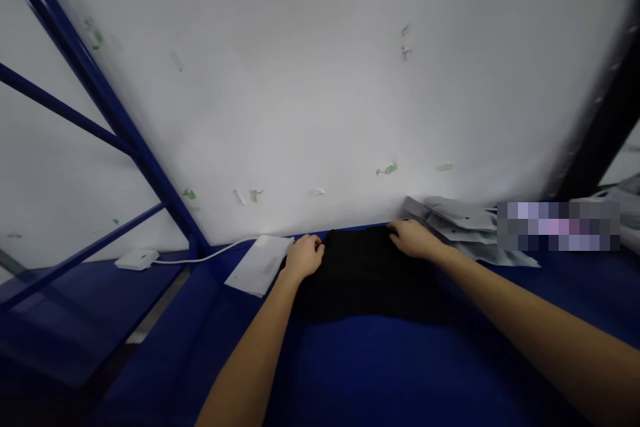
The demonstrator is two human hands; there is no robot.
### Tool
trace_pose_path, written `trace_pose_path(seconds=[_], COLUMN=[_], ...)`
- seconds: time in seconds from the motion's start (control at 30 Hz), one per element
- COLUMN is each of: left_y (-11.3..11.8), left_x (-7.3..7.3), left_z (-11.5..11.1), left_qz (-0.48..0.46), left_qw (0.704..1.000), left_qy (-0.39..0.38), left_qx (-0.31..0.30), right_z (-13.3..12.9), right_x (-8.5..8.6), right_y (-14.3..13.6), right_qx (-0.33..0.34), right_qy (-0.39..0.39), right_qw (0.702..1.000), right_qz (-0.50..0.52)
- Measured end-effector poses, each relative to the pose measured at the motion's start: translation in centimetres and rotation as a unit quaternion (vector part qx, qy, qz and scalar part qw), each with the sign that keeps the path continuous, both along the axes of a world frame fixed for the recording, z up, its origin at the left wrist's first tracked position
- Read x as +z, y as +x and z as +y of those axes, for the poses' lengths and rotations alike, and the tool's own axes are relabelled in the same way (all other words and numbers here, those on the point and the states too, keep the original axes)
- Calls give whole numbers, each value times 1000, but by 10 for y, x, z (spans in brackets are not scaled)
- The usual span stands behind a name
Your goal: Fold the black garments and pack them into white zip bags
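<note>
A black cloth point(365, 273) lies spread on the blue table point(380, 367), close to the wall. My left hand point(305, 255) is at the cloth's far left corner, its fingers curled and pressed together on the fabric. At the far right corner my right hand point(410, 238) has its fingers bent over the cloth's edge. The fingertips of both hands are partly hidden against the dark fabric. Just left of my left hand lie white sheets point(261, 265).
Grey plastic bags point(463, 223) are piled right of my right hand, beside a pixelated patch. A white box point(137, 259) with a white cable sits at the left. Blue metal bars point(150, 173) rise there, and a white wall point(320, 80) stands behind the table.
</note>
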State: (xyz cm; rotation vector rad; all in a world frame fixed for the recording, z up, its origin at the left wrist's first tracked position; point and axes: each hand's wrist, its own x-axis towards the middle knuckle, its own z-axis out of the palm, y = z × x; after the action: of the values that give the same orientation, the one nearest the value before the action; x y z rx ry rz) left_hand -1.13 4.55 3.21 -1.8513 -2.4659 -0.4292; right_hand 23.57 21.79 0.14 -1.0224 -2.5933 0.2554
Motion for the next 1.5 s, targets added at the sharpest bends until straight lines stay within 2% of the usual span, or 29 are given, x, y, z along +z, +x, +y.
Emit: trace_pose_path(seconds=[0.23,0.3,0.37,0.47,0.6,0.67,0.73,0.83,0.93,1.0,1.07,1.17,1.27,1.37,1.5], left_y=[17,21,23,23,24,29,35,38,23,5,-13,-28,-28,-29,-36], left_x=[-18,-16,-8,9,25,29,31,34,35,36,38,42,45,44,41], left_z=[54,65,67,51,4,-21,-40,-58,-70,-78,-86,-97,-103,-104,-101], left_qz=[-97,-107,-106,-98,-84,-66,-47,-68,-103,-83,-60,-70,-85,-87,-59], left_qw=[993,991,988,983,973,971,969,964,976,987,990,981,969,966,978], left_qy=[19,36,61,108,138,120,62,-50,-44,-32,-67,-145,-197,-205,-169], left_qx=[-63,-76,-89,-111,-163,-198,-234,-254,-185,-131,-107,-105,-125,-130,-104], right_z=[-2,-6,-11,-23,-41,-50,-58,-65,-67,-67,-68,-69,-70,-70,-70], right_x=[3,9,18,35,52,56,58,54,41,31,22,14,13,14,14], right_y=[6,7,12,25,52,61,63,58,50,47,46,48,51,52,53], right_qx=[-22,-16,1,47,183,240,260,231,198,205,214,211,206,202,197], right_qy=[33,43,54,71,11,-41,-76,-79,-64,-53,-36,-29,-42,-50,-53], right_qw=[998,998,998,996,983,970,961,967,977,976,975,976,977,977,978], right_qz=[-44,-33,-18,9,12,-17,-56,-71,-47,-43,-44,-45,-43,-36,-33])
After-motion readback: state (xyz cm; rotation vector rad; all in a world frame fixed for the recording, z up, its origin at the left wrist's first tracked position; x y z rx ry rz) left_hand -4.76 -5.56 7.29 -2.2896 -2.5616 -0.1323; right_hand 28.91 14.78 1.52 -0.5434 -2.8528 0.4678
